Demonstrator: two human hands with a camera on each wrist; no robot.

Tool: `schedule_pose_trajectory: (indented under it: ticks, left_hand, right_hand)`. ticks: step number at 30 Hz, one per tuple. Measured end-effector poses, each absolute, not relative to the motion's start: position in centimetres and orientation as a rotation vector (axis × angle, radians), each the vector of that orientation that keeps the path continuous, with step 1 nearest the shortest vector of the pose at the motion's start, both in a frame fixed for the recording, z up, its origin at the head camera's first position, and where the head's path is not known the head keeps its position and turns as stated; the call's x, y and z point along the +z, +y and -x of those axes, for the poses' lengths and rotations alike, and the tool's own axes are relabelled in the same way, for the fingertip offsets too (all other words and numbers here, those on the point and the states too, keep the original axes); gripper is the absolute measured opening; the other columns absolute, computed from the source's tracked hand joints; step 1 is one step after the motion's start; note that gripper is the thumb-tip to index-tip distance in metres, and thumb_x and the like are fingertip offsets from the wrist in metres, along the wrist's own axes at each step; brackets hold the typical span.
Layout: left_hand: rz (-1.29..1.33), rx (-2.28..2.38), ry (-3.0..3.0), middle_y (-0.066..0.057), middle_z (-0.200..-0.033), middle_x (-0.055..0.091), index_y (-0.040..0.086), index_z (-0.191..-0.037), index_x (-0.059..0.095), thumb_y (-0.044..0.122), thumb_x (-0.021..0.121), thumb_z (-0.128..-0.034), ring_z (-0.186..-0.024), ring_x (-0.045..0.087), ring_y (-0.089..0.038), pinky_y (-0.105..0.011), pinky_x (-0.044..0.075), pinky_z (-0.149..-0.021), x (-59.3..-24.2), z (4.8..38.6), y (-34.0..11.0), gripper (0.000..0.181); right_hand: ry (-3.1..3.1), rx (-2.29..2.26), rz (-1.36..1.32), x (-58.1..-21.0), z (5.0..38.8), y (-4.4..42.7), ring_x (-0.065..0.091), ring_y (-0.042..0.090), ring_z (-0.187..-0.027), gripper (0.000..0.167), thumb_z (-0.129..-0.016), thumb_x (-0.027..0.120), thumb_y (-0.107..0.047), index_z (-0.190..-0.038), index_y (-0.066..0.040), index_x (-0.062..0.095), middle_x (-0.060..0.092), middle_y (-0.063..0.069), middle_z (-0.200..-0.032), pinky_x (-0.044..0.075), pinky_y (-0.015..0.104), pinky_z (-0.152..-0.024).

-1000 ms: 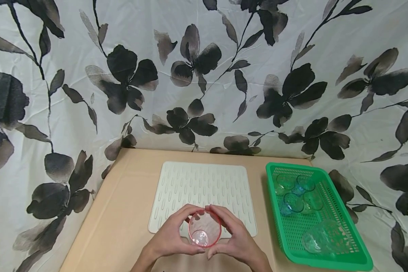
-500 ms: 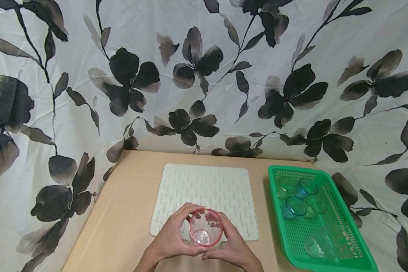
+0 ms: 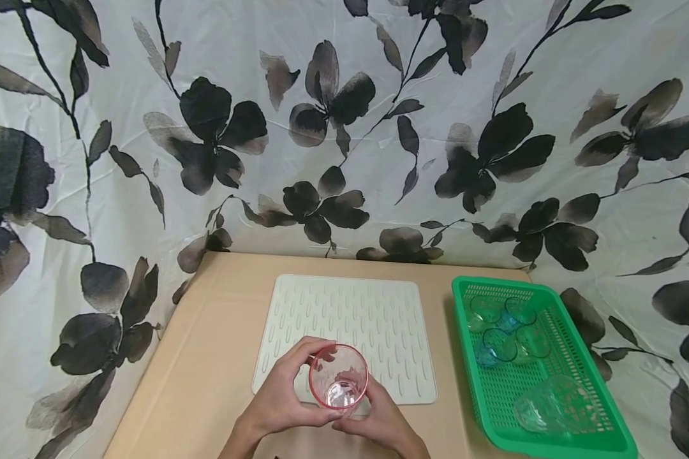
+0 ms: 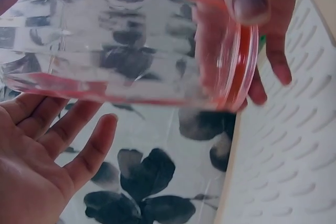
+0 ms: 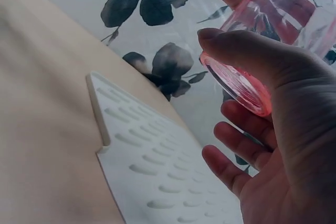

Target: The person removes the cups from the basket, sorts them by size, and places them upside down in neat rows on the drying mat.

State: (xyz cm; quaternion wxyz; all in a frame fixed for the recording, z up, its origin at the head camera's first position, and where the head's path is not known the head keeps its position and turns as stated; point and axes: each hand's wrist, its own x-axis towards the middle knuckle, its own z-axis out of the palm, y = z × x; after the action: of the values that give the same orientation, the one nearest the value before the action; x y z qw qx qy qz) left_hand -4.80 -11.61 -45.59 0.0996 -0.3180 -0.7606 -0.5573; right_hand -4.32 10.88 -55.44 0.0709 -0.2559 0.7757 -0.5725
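Observation:
A clear drinking glass with a pink-red tint (image 3: pixel 339 377) is held above the near edge of a white ridged mat (image 3: pixel 350 312), its mouth tipped toward the head camera. My left hand (image 3: pixel 284 396) grips its side, thumb at the front and fingers behind. Lower down, my right hand (image 3: pixel 383 422) holds the thick reddish base (image 4: pixel 242 66), partly hidden by the glass in the head view. In the right wrist view the right thumb (image 5: pixel 236 48) lies against the base end, the other fingers curving below it.
A green perforated basket (image 3: pixel 588 363) stands at the right on the tan table (image 3: pixel 207 347). Several blue and clear glasses (image 3: pixel 499 344) stand at its far end, and a larger clear glass vessel (image 3: pixel 554 405) lies nearer. Floral cloth (image 3: pixel 379 159) hangs behind.
My right hand has slid from beside the rim down to the base. The glass has shifted slightly left and tilted. The basket and mat stay put.

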Motion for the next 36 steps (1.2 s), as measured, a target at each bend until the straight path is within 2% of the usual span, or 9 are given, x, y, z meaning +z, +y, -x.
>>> schedule_pose_trajectory:
  ticks: [3,8,14,18,23,28,32,36]
  left_hand:
    - [0.922,-1.639,-2.251,-0.001,-0.124,0.062,0.012,-0.138,0.053,0.028,0.096,-0.0635,-0.108,0.062,-0.017,-0.030,0.060,-0.083,-45.7,4.7,-12.5,0.088]
    - [0.925,-1.593,-2.246,-0.002,-0.121,0.062,0.008,-0.137,0.053,0.024,0.098,-0.0607,-0.109,0.060,-0.016,-0.027,0.059,-0.081,-45.9,4.4,-14.4,0.090]
    - [0.830,-1.483,-2.437,0.002,-0.123,0.062,0.016,-0.136,0.053,0.025,0.097,-0.0629,-0.113,0.060,-0.013,-0.027,0.058,-0.085,-46.3,3.5,-16.4,0.086]
    - [0.762,-1.450,-2.554,0.008,-0.124,0.060,0.023,-0.133,0.053,0.032,0.096,-0.0657,-0.112,0.060,-0.011,-0.024,0.057,-0.086,-47.2,2.6,-17.0,0.080]
    - [0.707,-1.432,-2.633,0.018,-0.125,0.058,0.032,-0.131,0.052,0.039,0.095,-0.0653,-0.111,0.059,-0.002,-0.026,0.057,-0.087,-48.6,1.7,-16.8,0.078]
    - [0.675,-1.443,-2.681,0.020,-0.125,0.057,0.034,-0.132,0.051,0.045,0.094,-0.0647,-0.108,0.059,0.002,-0.022,0.055,-0.086,-50.0,1.3,-16.3,0.081]
    - [0.563,-1.500,-2.750,0.023,-0.124,0.056,0.038,-0.132,0.049,0.055,0.092,-0.0634,-0.104,0.057,0.002,-0.020,0.053,-0.084,-50.6,1.1,-15.7,0.083]
    - [0.546,-1.493,-2.743,0.020,-0.129,0.056,0.037,-0.135,0.048,0.052,0.093,-0.0640,-0.109,0.057,0.000,-0.025,0.056,-0.085,-51.2,0.9,-15.3,0.085]
  right_hand:
    - [2.331,-1.780,0.822,-55.5,4.6,11.4,0.060,0.011,-0.120,0.070,-0.075,0.090,-0.018,-0.135,-0.019,0.056,0.064,0.001,-0.131,0.056,0.030,-0.099]
    - [2.222,-1.909,0.835,-54.6,5.0,12.8,0.058,0.007,-0.114,0.065,-0.074,0.089,-0.010,-0.131,-0.013,0.057,0.062,0.005,-0.126,0.055,0.024,-0.092]
    - [2.093,-2.051,0.971,-53.4,5.8,14.4,0.057,0.012,-0.115,0.070,-0.070,0.086,0.004,-0.132,0.001,0.053,0.059,0.017,-0.124,0.054,0.024,-0.095]
    - [2.039,-2.120,1.093,-52.4,6.2,14.8,0.056,0.017,-0.117,0.072,-0.067,0.084,0.009,-0.132,0.006,0.052,0.060,0.019,-0.124,0.054,0.025,-0.099]
    - [1.967,-2.209,1.199,-50.9,6.7,14.5,0.054,0.019,-0.118,0.072,-0.064,0.082,0.011,-0.130,0.009,0.053,0.060,0.016,-0.126,0.054,0.025,-0.095]
    - [1.919,-2.254,1.286,-49.2,7.1,13.2,0.054,0.021,-0.121,0.071,-0.063,0.079,0.011,-0.129,0.010,0.053,0.060,0.015,-0.127,0.051,0.027,-0.105]
    - [1.876,-2.248,1.343,-48.0,7.7,11.8,0.055,0.023,-0.119,0.068,-0.066,0.080,0.007,-0.128,0.010,0.053,0.060,0.016,-0.125,0.053,0.030,-0.105]
    - [1.855,-2.200,1.404,-47.0,8.3,10.7,0.055,0.024,-0.118,0.065,-0.071,0.082,0.002,-0.129,0.008,0.053,0.058,0.020,-0.124,0.056,0.034,-0.101]
